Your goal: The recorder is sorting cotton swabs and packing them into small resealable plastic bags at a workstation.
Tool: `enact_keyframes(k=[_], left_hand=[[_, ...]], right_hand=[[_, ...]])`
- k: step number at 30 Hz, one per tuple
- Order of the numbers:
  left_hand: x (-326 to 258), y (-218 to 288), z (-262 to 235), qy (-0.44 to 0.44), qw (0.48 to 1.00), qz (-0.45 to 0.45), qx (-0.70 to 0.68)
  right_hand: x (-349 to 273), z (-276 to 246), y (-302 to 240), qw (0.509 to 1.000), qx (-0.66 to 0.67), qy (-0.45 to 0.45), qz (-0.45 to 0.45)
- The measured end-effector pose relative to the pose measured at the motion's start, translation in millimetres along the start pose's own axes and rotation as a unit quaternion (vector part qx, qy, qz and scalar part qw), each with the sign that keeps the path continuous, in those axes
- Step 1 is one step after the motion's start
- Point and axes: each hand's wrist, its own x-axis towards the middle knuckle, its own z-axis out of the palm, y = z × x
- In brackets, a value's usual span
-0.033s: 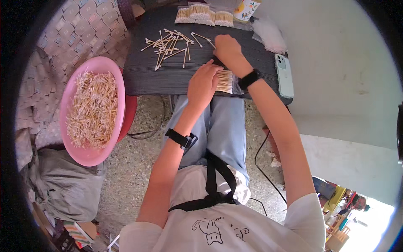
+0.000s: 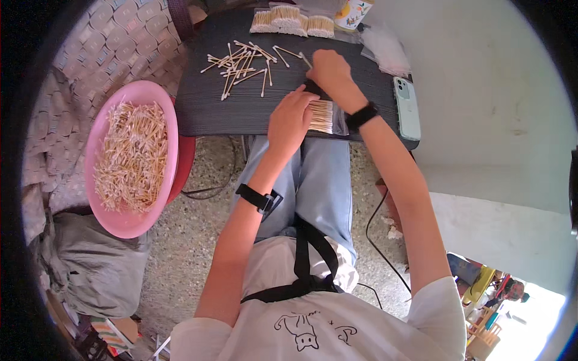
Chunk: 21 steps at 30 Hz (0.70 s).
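Since the earlier frame the right hand (image 2: 330, 71) has edged slightly rightward, while the loose swabs (image 2: 244, 63) lie as they did. These swabs, pale sticks with white cotton tips, cross one another in an untidy scatter on the black table (image 2: 205, 111); to their right and nearer the person, a neat row of swabs (image 2: 321, 114) lies packed in a clear bag (image 2: 341, 125). The left hand (image 2: 289, 120) stretches its fingers over the row's left end, hiding part of it; whether they pinch anything I cannot tell. The right hand's fingers are curled by one swab (image 2: 306, 60), their grip hidden. A white phone (image 2: 408, 108) lies at the table's right edge. Of the containers, leftmost is a pink basin (image 2: 129, 227) heaped with jumbled swabs (image 2: 132, 159); then, toward the table's far edge, come filled bags (image 2: 292, 23) of swabs, a white printed tub (image 2: 353, 13) and a pile of clear plastic (image 2: 387, 51).
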Motion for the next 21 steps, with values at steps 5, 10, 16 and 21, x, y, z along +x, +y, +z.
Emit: enact_keyframes(k=[5,10,16,21], left_hand=[[-2,-7,0,0.006,0.999,-0.009,-0.038],[2,0,2,0.007,1.0,-0.017,-0.016],[1,-2,1,0.016,1.0,-0.013,-0.006],[2,0,2,0.022,1.0,-0.007,0.0]], right_hand=[[-56,-13,53,0.927,0.363,0.09,0.03],[-138,-16,74,0.912,0.387,0.102,0.092],[-167,-12,71,0.905,0.395,0.064,0.147],[-160,-4,74,0.877,0.463,-0.023,0.126]])
